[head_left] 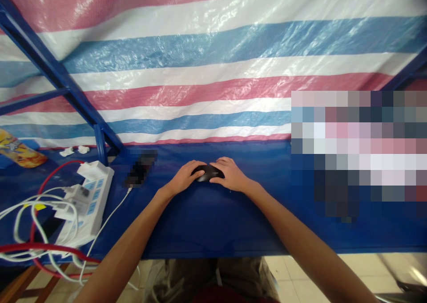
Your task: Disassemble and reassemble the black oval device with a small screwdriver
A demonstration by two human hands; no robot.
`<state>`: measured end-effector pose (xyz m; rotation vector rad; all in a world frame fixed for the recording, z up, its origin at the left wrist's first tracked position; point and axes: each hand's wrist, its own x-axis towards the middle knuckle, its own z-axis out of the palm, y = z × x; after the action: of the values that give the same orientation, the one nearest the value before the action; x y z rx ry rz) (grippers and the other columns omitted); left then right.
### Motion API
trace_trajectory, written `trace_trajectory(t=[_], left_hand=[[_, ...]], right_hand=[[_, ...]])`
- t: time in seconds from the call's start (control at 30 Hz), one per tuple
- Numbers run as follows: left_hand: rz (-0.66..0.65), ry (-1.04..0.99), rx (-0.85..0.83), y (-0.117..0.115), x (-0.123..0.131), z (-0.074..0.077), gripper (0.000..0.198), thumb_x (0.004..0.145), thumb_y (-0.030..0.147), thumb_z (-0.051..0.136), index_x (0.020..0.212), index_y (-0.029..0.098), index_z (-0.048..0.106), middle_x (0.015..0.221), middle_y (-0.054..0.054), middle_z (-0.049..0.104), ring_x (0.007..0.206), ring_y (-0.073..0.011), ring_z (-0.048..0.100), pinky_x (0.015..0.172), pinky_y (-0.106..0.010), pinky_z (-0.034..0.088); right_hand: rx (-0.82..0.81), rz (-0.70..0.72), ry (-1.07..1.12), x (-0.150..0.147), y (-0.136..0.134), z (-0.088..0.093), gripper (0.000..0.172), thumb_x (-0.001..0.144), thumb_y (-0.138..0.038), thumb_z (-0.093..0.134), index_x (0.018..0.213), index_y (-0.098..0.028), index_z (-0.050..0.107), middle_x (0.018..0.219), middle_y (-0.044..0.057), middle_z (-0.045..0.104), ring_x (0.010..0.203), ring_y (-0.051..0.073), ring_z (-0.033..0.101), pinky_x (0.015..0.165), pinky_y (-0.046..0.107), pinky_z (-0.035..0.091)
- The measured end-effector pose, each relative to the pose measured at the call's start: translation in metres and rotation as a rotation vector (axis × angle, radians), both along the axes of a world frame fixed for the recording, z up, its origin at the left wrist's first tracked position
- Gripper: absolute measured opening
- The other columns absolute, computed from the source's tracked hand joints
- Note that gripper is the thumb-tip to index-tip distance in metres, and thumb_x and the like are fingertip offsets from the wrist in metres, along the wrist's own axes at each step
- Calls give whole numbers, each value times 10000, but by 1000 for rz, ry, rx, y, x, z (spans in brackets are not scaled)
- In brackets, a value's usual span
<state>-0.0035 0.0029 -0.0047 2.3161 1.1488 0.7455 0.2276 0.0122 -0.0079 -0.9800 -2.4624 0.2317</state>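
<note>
Both of my hands are on a black computer mouse point(208, 174) in the middle of the blue table point(213, 223). My left hand point(187, 175) grips its left end, thumb along the near side. From the right, my right hand point(230, 173) holds the other end, with its thumb also on the near side. The mouse's glossy dark top shows between the hands, while both ends are covered by fingers. Whether it rests on the table or is slightly raised, I cannot tell.
Left of my hands lies a phone point(142, 167), partly blurred, with a white cable plugged in. A white power strip point(100, 205) with adapters and tangled white and red cables sits further left, near a yellow packet point(22, 149). Striped sheeting point(200, 71) hangs behind. Pixelation hides the right side.
</note>
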Motion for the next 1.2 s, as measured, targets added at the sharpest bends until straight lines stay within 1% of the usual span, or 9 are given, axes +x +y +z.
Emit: trace_trajectory(t=[0.07,0.17,0.3,0.43,0.57,0.8,0.97,1.1,1.2], left_hand=[[23,43,49,0,0,0,356,951,407,428,1209,218,584,1116,-67,603,1043,-202,575,968,-355,439],[15,33,79,1,-4,2,359,927,403,493,1222,224,591,1124,-69,609,1045,-202,588,961,-355,455],[-22,-47,111,2,-9,4,293,872,400,595,1065,199,686,1074,-72,668,989,-209,633,927,-351,487],[-9,-54,145,4,-10,3,262,881,389,585,948,189,740,947,-80,706,867,-202,667,829,-342,525],[24,-33,158,5,-9,0,246,890,363,578,952,188,740,885,-72,710,825,-194,657,788,-326,521],[123,-15,145,4,-3,-2,206,917,284,524,944,193,706,883,-47,656,836,-175,630,790,-304,497],[79,-83,104,4,0,0,157,882,272,579,946,188,695,939,-51,656,884,-176,626,821,-303,495],[122,-42,111,2,0,2,145,878,254,580,914,195,708,874,-38,658,820,-172,632,780,-298,498],[88,-35,90,3,-3,3,157,876,243,576,944,194,709,935,-50,669,867,-181,637,824,-315,496]], right_hand=[[-10,-11,-15,0,0,0,536,845,-516,576,1234,-147,583,1085,144,656,1104,269,533,1046,483,334],[-9,-31,-23,-1,-1,-1,518,861,-512,552,1220,-141,591,1085,149,657,1107,267,535,1067,497,310],[-10,-47,-23,-1,0,-4,512,867,-511,546,1202,-129,602,1065,141,660,1102,261,538,1080,484,303],[-15,-45,-19,-1,1,-5,509,883,-509,520,1196,-117,605,1071,143,659,1088,255,549,1060,465,332],[-26,-38,-9,0,2,-5,505,884,-507,522,1204,-127,604,1084,142,659,1066,248,563,1044,462,353],[-29,-28,-1,1,4,-7,515,875,-512,536,1218,-133,601,1085,140,662,1068,247,568,1049,459,351],[-59,-9,-8,0,2,-4,508,882,-488,539,1231,-122,589,1109,146,663,1082,251,569,1056,468,342],[-62,-20,-9,0,0,-3,494,884,-481,540,1223,-127,595,1111,144,660,1083,251,571,1065,470,331],[-59,-19,-5,0,1,-3,493,880,-483,545,1223,-132,596,1104,141,664,1080,252,576,1059,469,339]])
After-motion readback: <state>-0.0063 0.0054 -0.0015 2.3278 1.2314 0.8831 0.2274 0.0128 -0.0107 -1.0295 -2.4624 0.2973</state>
